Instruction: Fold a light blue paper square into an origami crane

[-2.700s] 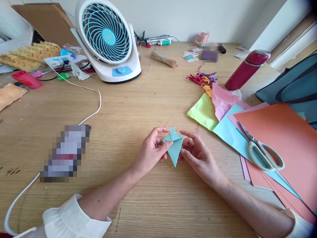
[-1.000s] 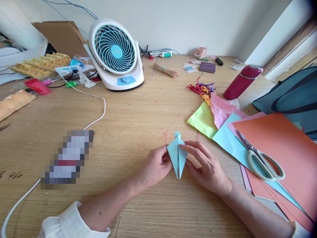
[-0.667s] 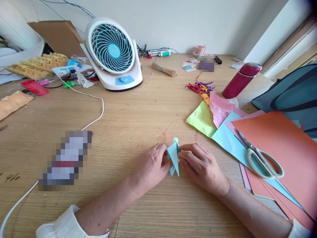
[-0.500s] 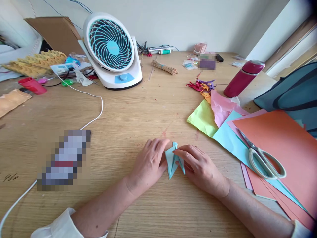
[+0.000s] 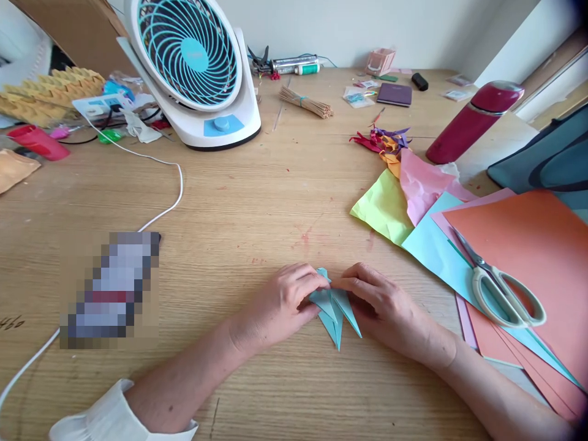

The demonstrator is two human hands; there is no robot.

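Observation:
A small folded light-blue paper (image 5: 337, 312) lies on the wooden table (image 5: 257, 202) near its front, its long points aimed toward me. My left hand (image 5: 280, 300) presses on the paper's left side with curled fingers pinching its top. On the right side, my right hand (image 5: 383, 303) pinches the top of the same paper, fingertips meeting the left hand's. Both hands rest low on the tabletop.
Sheets of coloured paper (image 5: 519, 245) with scissors (image 5: 503, 291) on them lie to the right. A red bottle (image 5: 473, 122) and paper scraps (image 5: 383, 141) sit beyond. A white-and-teal fan (image 5: 197, 67) stands at the back left, its white cable (image 5: 156, 214) crossing the table.
The blue paper went from held upright above the table to pressed down flat on it, and both hands came down with it, closer to me.

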